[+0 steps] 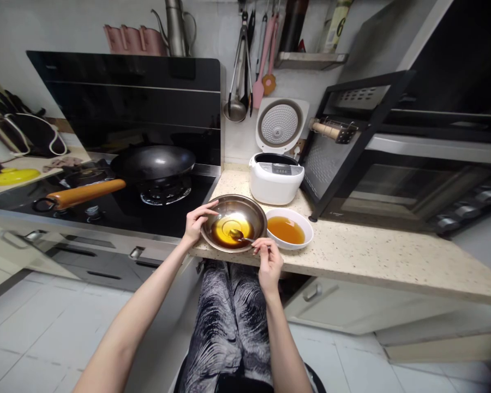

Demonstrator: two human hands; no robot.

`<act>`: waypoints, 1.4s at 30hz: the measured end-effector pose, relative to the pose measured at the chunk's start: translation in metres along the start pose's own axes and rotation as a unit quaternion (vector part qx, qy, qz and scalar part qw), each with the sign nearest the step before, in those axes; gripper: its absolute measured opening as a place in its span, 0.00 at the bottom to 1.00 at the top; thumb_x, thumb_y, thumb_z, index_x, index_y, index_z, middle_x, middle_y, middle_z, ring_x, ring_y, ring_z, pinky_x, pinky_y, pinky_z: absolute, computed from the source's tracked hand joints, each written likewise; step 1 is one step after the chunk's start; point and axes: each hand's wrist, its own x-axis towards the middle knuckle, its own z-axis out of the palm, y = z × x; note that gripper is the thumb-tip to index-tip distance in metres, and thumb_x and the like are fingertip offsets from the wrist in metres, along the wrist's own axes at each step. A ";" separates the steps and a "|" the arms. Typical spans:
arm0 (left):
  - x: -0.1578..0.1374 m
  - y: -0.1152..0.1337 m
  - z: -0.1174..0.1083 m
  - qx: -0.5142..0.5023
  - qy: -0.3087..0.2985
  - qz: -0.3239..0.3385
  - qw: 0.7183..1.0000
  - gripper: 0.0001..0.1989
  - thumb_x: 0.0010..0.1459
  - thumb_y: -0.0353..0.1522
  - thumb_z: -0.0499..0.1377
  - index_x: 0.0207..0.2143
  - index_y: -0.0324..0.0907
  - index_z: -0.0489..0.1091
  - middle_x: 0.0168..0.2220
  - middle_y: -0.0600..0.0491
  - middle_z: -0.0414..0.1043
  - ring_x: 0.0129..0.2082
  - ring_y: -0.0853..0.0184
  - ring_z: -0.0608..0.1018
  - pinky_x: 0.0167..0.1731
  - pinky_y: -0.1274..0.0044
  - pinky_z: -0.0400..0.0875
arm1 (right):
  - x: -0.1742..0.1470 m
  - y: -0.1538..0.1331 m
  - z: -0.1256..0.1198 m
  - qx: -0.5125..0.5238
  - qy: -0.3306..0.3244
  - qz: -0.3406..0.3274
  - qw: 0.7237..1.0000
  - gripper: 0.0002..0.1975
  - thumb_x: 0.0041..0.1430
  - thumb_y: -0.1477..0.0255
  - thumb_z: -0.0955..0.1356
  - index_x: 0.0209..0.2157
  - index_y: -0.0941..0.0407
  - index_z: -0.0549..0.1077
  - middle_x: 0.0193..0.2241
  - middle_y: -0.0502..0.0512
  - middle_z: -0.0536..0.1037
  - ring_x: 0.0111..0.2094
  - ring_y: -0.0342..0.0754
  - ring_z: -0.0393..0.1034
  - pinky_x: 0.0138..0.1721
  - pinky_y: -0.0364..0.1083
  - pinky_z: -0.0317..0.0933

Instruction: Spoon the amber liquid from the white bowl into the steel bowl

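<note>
A steel mixing bowl (pixel 251 214) rests at the counter's front edge, with a pool of yellow-to-brown liquid (pixel 229 224) in its bottom. My left hand (pixel 196 221) grips the bowl's left rim, fingers reaching over the edge. Between the thumb and fingers of my right hand (pixel 269 261) is the handle of a metal spoon (pixel 236 234), whose head dips into the liquid. Just right of the steel bowl stands a white bowl (pixel 310 233) of amber liquid, close to my right hand.
Behind the bowls a white rice cooker (pixel 276 183) stands with its lid raised. A black wok (pixel 153 164) with a wooden handle (pixel 85 194) sits on the stove at left. An oven (pixel 409 191) in a black rack (pixel 331 180) borders the counter (pixel 372 251) at right.
</note>
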 end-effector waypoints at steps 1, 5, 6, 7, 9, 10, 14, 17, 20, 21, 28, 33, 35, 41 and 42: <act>0.000 0.000 0.000 0.000 0.001 0.000 1.000 0.17 0.51 0.28 0.55 0.34 0.44 0.84 0.55 0.49 0.80 0.58 0.52 0.79 0.62 0.59 0.69 | 0.000 0.000 0.000 0.000 0.000 0.002 1.000 0.15 0.72 0.64 0.63 0.32 0.55 0.72 0.31 0.52 0.76 0.28 0.43 0.67 0.32 0.43 0.65; 0.000 0.001 0.000 -0.001 0.003 -0.003 1.000 0.17 0.50 0.28 0.55 0.34 0.44 0.84 0.55 0.49 0.80 0.58 0.51 0.79 0.62 0.59 0.69 | 0.000 0.001 0.000 0.016 0.002 0.016 1.000 0.15 0.72 0.63 0.63 0.32 0.55 0.72 0.31 0.52 0.76 0.28 0.43 0.68 0.32 0.44 0.65; 0.000 0.001 0.000 -0.001 0.002 -0.002 1.000 0.17 0.50 0.28 0.55 0.34 0.44 0.84 0.55 0.49 0.80 0.58 0.51 0.80 0.62 0.59 0.69 | 0.000 0.001 0.000 0.025 0.006 0.019 0.999 0.15 0.72 0.62 0.64 0.32 0.55 0.72 0.31 0.52 0.75 0.28 0.43 0.68 0.32 0.43 0.65; 0.000 0.001 0.000 -0.001 0.001 -0.002 1.000 0.17 0.50 0.28 0.55 0.34 0.44 0.84 0.55 0.49 0.80 0.58 0.51 0.80 0.62 0.59 0.69 | 0.000 0.002 0.000 0.034 0.009 0.022 0.999 0.15 0.72 0.62 0.64 0.32 0.55 0.72 0.31 0.52 0.75 0.28 0.42 0.68 0.31 0.43 0.65; 0.001 0.001 0.000 0.001 -0.001 -0.002 1.000 0.17 0.50 0.28 0.55 0.34 0.44 0.84 0.55 0.49 0.80 0.58 0.51 0.79 0.62 0.58 0.69 | 0.000 0.003 0.001 0.048 0.018 0.029 0.998 0.15 0.72 0.62 0.64 0.32 0.55 0.71 0.31 0.51 0.75 0.28 0.42 0.69 0.31 0.43 0.66; 0.001 0.001 0.000 0.002 -0.001 -0.003 1.000 0.17 0.50 0.28 0.55 0.34 0.44 0.84 0.55 0.49 0.80 0.58 0.51 0.79 0.62 0.58 0.69 | 0.000 0.004 0.001 0.052 0.022 0.033 0.998 0.15 0.72 0.62 0.64 0.32 0.55 0.71 0.31 0.51 0.75 0.28 0.42 0.69 0.31 0.43 0.66; 0.001 0.001 0.000 0.004 -0.002 -0.008 1.000 0.17 0.50 0.28 0.55 0.34 0.44 0.84 0.54 0.48 0.81 0.58 0.51 0.79 0.63 0.58 0.69 | 0.000 0.007 0.001 0.060 0.033 0.036 0.997 0.15 0.72 0.62 0.64 0.32 0.55 0.70 0.31 0.51 0.75 0.27 0.42 0.69 0.32 0.43 0.67; 0.001 0.001 0.000 0.003 -0.006 -0.009 1.000 0.17 0.50 0.28 0.55 0.34 0.44 0.84 0.55 0.48 0.80 0.58 0.51 0.79 0.62 0.58 0.69 | 0.000 0.006 -0.001 0.061 0.043 0.028 0.997 0.15 0.72 0.63 0.64 0.32 0.55 0.70 0.31 0.51 0.75 0.28 0.42 0.69 0.32 0.43 0.67; 0.001 0.001 0.000 0.002 -0.006 -0.012 1.000 0.17 0.50 0.28 0.54 0.34 0.44 0.84 0.55 0.48 0.80 0.58 0.51 0.79 0.62 0.59 0.69 | 0.000 0.003 -0.002 0.055 0.053 0.018 0.997 0.14 0.72 0.64 0.63 0.32 0.55 0.70 0.32 0.51 0.75 0.29 0.43 0.69 0.33 0.44 0.67; 0.001 0.001 0.000 0.002 -0.006 -0.013 1.000 0.17 0.50 0.28 0.54 0.34 0.44 0.84 0.55 0.48 0.80 0.58 0.51 0.79 0.63 0.58 0.69 | 0.000 0.002 -0.003 0.050 0.057 0.014 0.997 0.14 0.72 0.64 0.63 0.32 0.55 0.70 0.32 0.51 0.75 0.29 0.43 0.69 0.33 0.44 0.67; 0.000 0.000 0.000 0.004 -0.006 -0.018 1.000 0.17 0.50 0.28 0.54 0.34 0.43 0.84 0.55 0.48 0.80 0.58 0.51 0.79 0.63 0.58 0.69 | 0.001 -0.005 -0.006 0.037 0.089 -0.002 0.995 0.13 0.72 0.64 0.64 0.34 0.55 0.70 0.33 0.52 0.75 0.29 0.43 0.70 0.34 0.45 0.68; 0.001 -0.001 0.000 -0.005 -0.007 -0.020 1.000 0.17 0.50 0.28 0.54 0.34 0.44 0.84 0.55 0.49 0.80 0.58 0.51 0.79 0.63 0.58 0.69 | 0.004 -0.009 -0.012 0.024 0.117 -0.023 0.993 0.12 0.72 0.65 0.64 0.34 0.55 0.71 0.33 0.53 0.75 0.31 0.44 0.71 0.34 0.45 0.68; 0.001 -0.001 0.000 -0.007 -0.006 -0.021 1.000 0.17 0.50 0.28 0.54 0.34 0.44 0.84 0.55 0.49 0.80 0.58 0.51 0.79 0.63 0.58 0.68 | 0.006 -0.010 -0.014 0.019 0.132 -0.031 0.991 0.12 0.72 0.66 0.64 0.34 0.55 0.71 0.33 0.53 0.75 0.31 0.44 0.71 0.35 0.45 0.68; 0.000 -0.002 0.000 -0.008 -0.004 -0.018 1.000 0.17 0.50 0.27 0.54 0.34 0.44 0.84 0.55 0.49 0.80 0.58 0.51 0.79 0.63 0.58 0.69 | 0.013 -0.012 -0.021 0.043 0.174 -0.042 0.983 0.12 0.72 0.65 0.65 0.34 0.55 0.71 0.34 0.52 0.74 0.32 0.44 0.71 0.35 0.46 0.69; 0.000 -0.003 0.000 -0.007 -0.004 -0.018 1.000 0.17 0.50 0.27 0.54 0.34 0.44 0.84 0.55 0.49 0.80 0.58 0.51 0.79 0.63 0.58 0.69 | 0.014 -0.012 -0.023 0.047 0.180 -0.043 0.982 0.12 0.72 0.65 0.65 0.34 0.55 0.70 0.34 0.52 0.74 0.32 0.44 0.71 0.35 0.46 0.69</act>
